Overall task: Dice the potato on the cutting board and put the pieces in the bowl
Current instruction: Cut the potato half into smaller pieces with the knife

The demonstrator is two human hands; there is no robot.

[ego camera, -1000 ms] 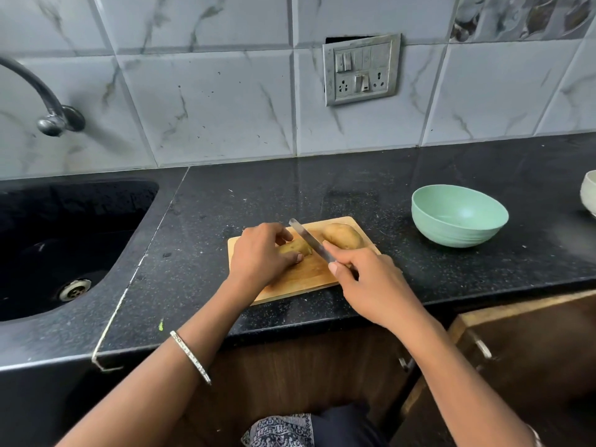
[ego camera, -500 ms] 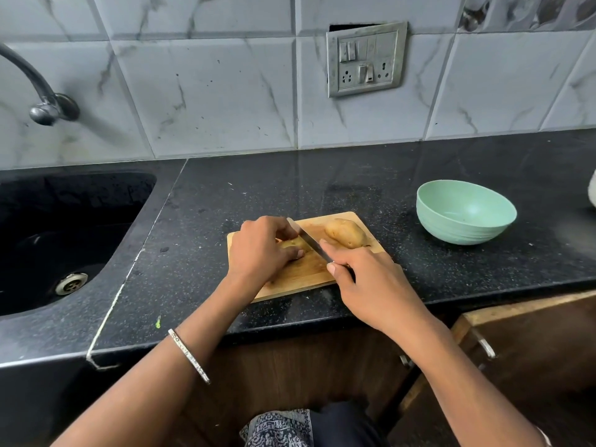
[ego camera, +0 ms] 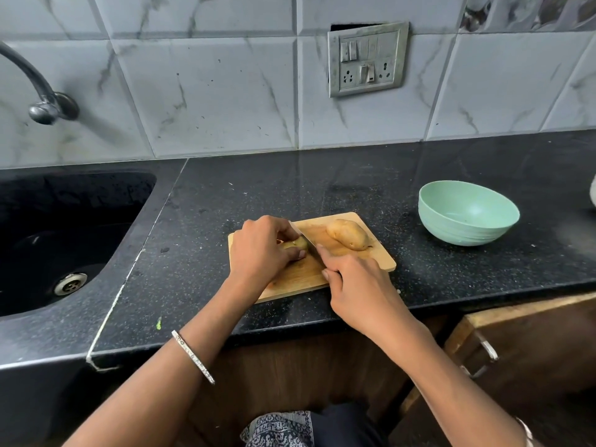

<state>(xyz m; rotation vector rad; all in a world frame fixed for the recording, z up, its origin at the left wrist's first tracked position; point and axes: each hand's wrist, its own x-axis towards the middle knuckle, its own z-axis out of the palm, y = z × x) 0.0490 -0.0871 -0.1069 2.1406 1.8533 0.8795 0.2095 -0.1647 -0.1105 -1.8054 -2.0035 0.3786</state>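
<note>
Fingers (ego camera: 278, 226) of your left hand (ego camera: 263, 251) curl down over a small brown-skinned potato piece (ego camera: 298, 243) and pin it to the pale wooden cutting board (ego camera: 292, 280). Your right hand (ego camera: 358, 285) is clenched round the handle of a steel kitchen knife (ego camera: 301, 235). The handle is hidden in your fist, and the blade stands against the right side of the held piece. A larger, unpeeled potato chunk (ego camera: 348, 234) lies uncut at the far right of the board, apart from both hands. You have no dice showing on the board, though your left hand covers part of it. The mint-green round bowl (ego camera: 467, 214) sits on the black speckled worktop (ego camera: 322, 188), well to the right of the board, with nothing visible inside. By my reading you are early in the job: almost all the dicing is left, and the whole transfer to the bowl.
</note>
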